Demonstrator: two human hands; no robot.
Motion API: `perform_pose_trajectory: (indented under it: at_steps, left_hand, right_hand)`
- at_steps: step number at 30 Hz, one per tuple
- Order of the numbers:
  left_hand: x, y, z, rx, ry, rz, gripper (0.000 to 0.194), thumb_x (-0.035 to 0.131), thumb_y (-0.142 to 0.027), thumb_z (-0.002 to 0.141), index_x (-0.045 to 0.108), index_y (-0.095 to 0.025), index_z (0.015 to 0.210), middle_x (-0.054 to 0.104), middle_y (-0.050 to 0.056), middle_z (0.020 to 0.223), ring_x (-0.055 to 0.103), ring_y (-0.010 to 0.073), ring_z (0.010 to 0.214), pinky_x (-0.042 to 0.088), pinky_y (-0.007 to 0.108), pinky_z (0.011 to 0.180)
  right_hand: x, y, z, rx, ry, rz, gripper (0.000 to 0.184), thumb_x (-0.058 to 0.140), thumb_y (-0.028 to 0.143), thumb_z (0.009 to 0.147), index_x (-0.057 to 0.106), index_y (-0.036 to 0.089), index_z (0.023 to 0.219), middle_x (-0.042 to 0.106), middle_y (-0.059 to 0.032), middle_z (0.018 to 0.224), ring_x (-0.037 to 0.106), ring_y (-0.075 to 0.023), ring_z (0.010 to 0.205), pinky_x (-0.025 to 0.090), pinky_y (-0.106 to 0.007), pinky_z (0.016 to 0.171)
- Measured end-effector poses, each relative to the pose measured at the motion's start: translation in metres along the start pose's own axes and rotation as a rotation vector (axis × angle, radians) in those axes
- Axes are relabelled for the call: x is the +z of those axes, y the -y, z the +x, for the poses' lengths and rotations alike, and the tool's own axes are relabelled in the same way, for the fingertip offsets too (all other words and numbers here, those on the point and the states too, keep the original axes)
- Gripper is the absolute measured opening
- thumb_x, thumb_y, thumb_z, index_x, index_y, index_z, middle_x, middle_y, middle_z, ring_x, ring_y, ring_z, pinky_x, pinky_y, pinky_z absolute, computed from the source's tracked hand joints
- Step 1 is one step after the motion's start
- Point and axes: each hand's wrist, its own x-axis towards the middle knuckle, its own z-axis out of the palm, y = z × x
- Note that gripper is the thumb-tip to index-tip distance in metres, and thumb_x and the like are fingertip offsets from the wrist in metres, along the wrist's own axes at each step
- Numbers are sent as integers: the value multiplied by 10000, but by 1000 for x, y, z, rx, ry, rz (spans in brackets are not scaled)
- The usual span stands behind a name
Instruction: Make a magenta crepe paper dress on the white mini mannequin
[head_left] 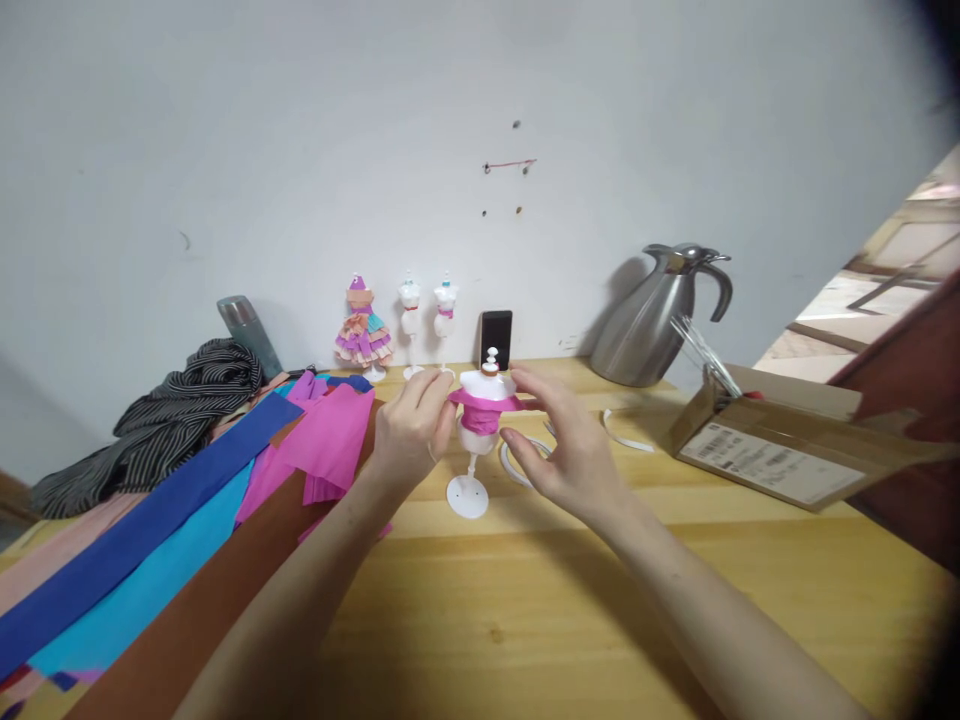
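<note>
Head view: the right hand (574, 455) spreads its fingers; the left hand (409, 430) bunches its own at the pink cloth (480, 420), maybe pinching, I can't tell. At mid-frame, a flat foot (468, 497) likely steadies the doll form (475, 441) wearing it. Behind stands a phone (496, 335).

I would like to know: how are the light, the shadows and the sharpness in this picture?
In the head view, the steel jug throws a soft shadow onto the wall at its left; same view, the picture's right corners go dark; same view, small print on the shipping label is too unclear to read.
</note>
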Motion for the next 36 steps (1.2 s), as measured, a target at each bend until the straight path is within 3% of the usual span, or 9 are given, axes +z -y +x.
perform_pose_trajectory:
  at_steps: [5, 20, 36]
  left_hand:
    - [2, -2, 5, 36, -61, -23, 228, 480, -73, 863, 592, -132, 1053, 696, 107, 984, 675, 173, 914, 561, 249, 761]
    - [15, -3, 4, 8, -164, -21, 217, 486, -59, 862, 649, -122, 990, 719, 123, 958, 693, 172, 908, 570, 263, 828]
    - [13, -4, 4, -23, -238, -79, 200, 490, -98, 890, 657, -135, 994, 724, 110, 951, 693, 178, 909, 582, 286, 810]
  right_hand:
    - [0, 3, 1, -57, 53, -35, 605, 540, 124, 872, 371, 208, 1447, 498, -171, 1424, 503, -299, 1293, 472, -500, 1037]
    - [-4, 4, 3, -38, 57, -51, 555, 514, 138, 885, 425, 223, 1425, 537, -150, 1404, 548, -284, 1257, 508, -490, 1002]
    - [-1, 4, 1, -38, 78, -45, 608, 514, 124, 887, 371, 235, 1468, 484, -148, 1455, 513, -285, 1297, 493, -495, 1030]
